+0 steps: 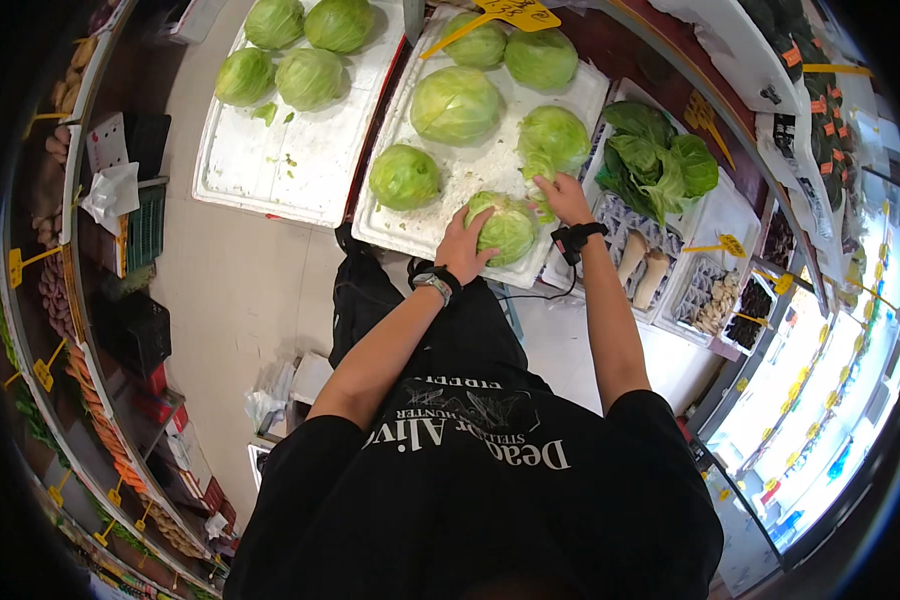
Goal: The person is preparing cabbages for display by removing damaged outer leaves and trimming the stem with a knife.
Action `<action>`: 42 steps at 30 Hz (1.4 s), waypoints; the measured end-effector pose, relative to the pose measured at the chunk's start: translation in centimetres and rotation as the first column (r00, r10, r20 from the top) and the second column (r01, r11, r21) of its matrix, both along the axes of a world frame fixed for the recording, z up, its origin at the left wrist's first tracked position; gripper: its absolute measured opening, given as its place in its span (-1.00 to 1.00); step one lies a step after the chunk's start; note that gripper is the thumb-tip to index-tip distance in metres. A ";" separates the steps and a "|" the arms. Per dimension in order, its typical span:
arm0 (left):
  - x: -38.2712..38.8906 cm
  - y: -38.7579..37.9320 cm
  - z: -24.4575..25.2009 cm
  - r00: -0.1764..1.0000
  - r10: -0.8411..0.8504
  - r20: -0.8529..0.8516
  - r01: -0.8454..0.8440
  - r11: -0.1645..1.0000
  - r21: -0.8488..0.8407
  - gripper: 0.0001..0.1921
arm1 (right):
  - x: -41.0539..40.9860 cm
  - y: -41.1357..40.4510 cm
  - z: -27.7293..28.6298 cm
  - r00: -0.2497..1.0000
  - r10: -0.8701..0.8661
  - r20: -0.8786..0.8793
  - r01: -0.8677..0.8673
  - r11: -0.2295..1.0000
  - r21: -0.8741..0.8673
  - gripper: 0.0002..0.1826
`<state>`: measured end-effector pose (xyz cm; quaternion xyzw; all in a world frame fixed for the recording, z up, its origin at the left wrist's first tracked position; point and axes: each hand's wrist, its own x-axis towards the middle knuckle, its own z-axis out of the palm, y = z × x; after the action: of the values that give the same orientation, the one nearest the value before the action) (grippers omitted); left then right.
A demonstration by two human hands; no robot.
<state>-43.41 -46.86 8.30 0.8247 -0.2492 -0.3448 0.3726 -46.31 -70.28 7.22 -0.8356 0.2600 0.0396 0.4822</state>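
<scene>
My left hand (463, 246) rests with spread fingers on a green cabbage (507, 229) at the near edge of a white foam tray (466, 171). To its right, my right hand (565, 196) has its fingertips at a loose pale-green leaf piece (541, 169), beside another cabbage (556, 136); its fingers are closed on that piece. A smaller cabbage (403, 177) sits at the tray's left, a large one (454, 106) behind the middle, and more at the back. Leaf scraps lie on the tray. Each wrist wears a dark band.
Left of the tray, a second foam tray (277, 176) holds several cabbages. On the right are dark leafy greens (656, 161), packed mushrooms (649, 277) and a yellow price tag (729, 245). Vegetable shelves (82, 300) curve along the far left. A cable hangs by my right wrist.
</scene>
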 end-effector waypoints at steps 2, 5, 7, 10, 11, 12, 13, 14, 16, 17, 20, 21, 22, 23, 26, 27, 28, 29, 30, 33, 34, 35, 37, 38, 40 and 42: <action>-0.1 -0.2 0.0 0.999 -0.022 0.045 0.023 1.000 -0.016 -0.23 | -1.5 -0.6 0.3 0.993 -0.102 -0.056 0.109 0.982 0.152 -0.65; 0.6 -0.7 -0.1 0.989 -0.102 0.111 0.108 0.993 -0.055 -0.19 | -3.3 -1.6 1.5 0.952 -0.239 -0.189 0.299 0.854 0.427 -0.69; 1.3 -1.1 0.2 0.978 -0.178 0.111 0.184 0.981 -0.055 -0.17 | -4.7 -1.9 1.4 0.940 -0.311 -0.142 0.342 0.850 0.401 -0.70; 2.2 -0.9 -0.7 0.982 -0.179 0.057 0.182 0.982 -0.057 -0.17 | -5.6 -3.6 2.4 0.927 -0.372 -0.051 0.370 0.881 0.296 -0.71; 2.3 -0.8 -0.7 0.982 -0.180 0.048 0.183 0.982 -0.055 -0.17 | -5.9 -4.6 2.2 0.892 -0.452 -0.023 0.440 0.854 0.278 -0.71; 2.4 -0.8 -0.7 0.983 -0.182 0.038 0.183 0.982 -0.051 -0.17 | -6.0 -5.5 2.1 0.849 -0.528 0.006 0.508 0.820 0.264 -0.71; 2.5 -0.9 -0.9 0.982 -0.185 0.021 0.186 0.982 -0.014 -0.16 | -6.1 -7.2 2.4 0.841 -0.541 0.028 0.530 0.831 0.168 -0.72; 2.6 -0.9 -0.8 0.980 -0.195 0.027 0.196 0.980 -0.019 -0.16 | -5.9 -8.5 2.8 0.835 -0.549 0.035 0.537 0.827 0.165 -0.72; 2.5 -1.0 -0.3 0.981 -0.194 0.006 0.194 0.981 0.005 -0.18 | -5.6 -11.3 4.1 0.777 -0.607 0.167 0.622 0.781 -0.054 -0.69; 2.6 -1.1 -0.1 0.980 -0.198 0.017 0.198 0.980 0.013 -0.19 | -5.9 -13.3 4.1 0.774 -0.592 0.224 0.616 0.786 -0.051 -0.65; 2.5 -1.1 -0.3 0.978 -0.204 0.040 0.203 0.979 0.022 -0.16 | -5.7 -17.9 3.9 0.637 -0.747 0.189 0.771 0.624 -0.131 -0.55; 2.4 -1.0 -0.4 0.978 -0.202 0.040 0.201 0.979 0.032 -0.16 | -5.9 -17.9 3.7 0.638 -0.748 0.183 0.770 0.626 -0.123 -0.55; 2.4 -1.2 -0.6 0.980 -0.195 0.032 0.195 0.981 0.010 -0.15 | -6.1 -17.9 3.4 0.663 -0.731 0.161 0.699 0.527 -0.484 -0.52; 2.4 -1.1 -0.8 0.983 -0.182 0.026 0.182 0.983 -0.009 -0.15 | -5.6 -17.5 3.1 0.686 -0.716 0.127 0.521 0.361 -0.774 -0.49; 2.2 -1.0 -1.1 0.986 -0.163 0.032 0.163 0.987 0.007 -0.14 | -4.5 -12.2 3.6 0.979 -0.138 0.149 0.200 0.776 -0.598 -0.47; 2.3 -1.1 -1.1 0.984 -0.173 0.049 0.173 0.985 -0.003 -0.12 | -3.9 -9.1 3.7 0.987 0.015 0.159 0.054 0.906 -0.420 -0.49; 2.2 -0.9 -1.1 0.986 -0.162 0.046 0.162 0.987 0.011 -0.12 | -2.8 -5.4 5.3 0.987 0.153 0.053 -0.144 0.980 -0.140 -0.54; 2.3 -1.0 -1.0 0.985 -0.164 0.042 0.165 0.986 -0.008 -0.12 | -2.3 -2.7 5.5 0.960 0.279 0.023 -0.276 0.955 -0.109 -0.56; 2.3 -1.0 -0.8 0.985 -0.170 0.041 0.171 0.985 -0.029 -0.12 | -2.0 -0.7 4.4 0.922 0.383 0.053 -0.371 0.914 -0.162 -0.56; 2.1 -0.8 -0.7 0.984 -0.173 0.041 0.173 0.985 -0.002 -0.13 | -0.6 2.9 2.5 0.876 0.482 0.013 -0.463 0.848 -0.257 -0.71; 2.0 -0.8 -0.6 0.983 -0.178 0.050 0.179 0.984 -0.004 -0.13 | -0.5 3.4 1.6 0.842 0.539 -0.019 -0.514 0.791 -0.331 -0.77; 2.0 -0.7 -0.6 0.982 -0.180 0.051 0.180 0.984 0.002 -0.13 | -0.2 3.6 1.3 0.839 0.544 0.006 -0.506 0.783 -0.362 -0.84; 2.0 -0.6 -0.5 0.988 -0.142 0.061 0.144 0.989 -0.028 -0.14 | 0.3 3.7 0.9 0.826 0.563 -0.014 -0.525 0.761 -0.380 -0.86; 2.0 -0.7 -0.4 0.988 -0.143 0.061 0.145 0.989 -0.025 -0.14 | 0.4 3.5 0.8 0.812 0.582 -0.041 -0.547 0.735 -0.402 -0.87; 2.1 -0.7 0.0 0.989 -0.148 0.007 0.149 0.988 -0.028 -0.13 | 0.7 2.9 0.5 0.828 0.561 0.017 -0.528 0.788 -0.316 -0.87; 1.9 -0.4 -0.2 0.988 -0.157 0.011 0.157 0.987 -0.032 -0.12 | 1.2 2.5 0.5 0.842 0.535 0.073 -0.508 0.830 -0.229 -0.86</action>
<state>-41.50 -47.28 8.09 0.7979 -0.3205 -0.3653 0.3565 -45.16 -67.77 7.76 -0.9197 -0.0086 0.0875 0.3826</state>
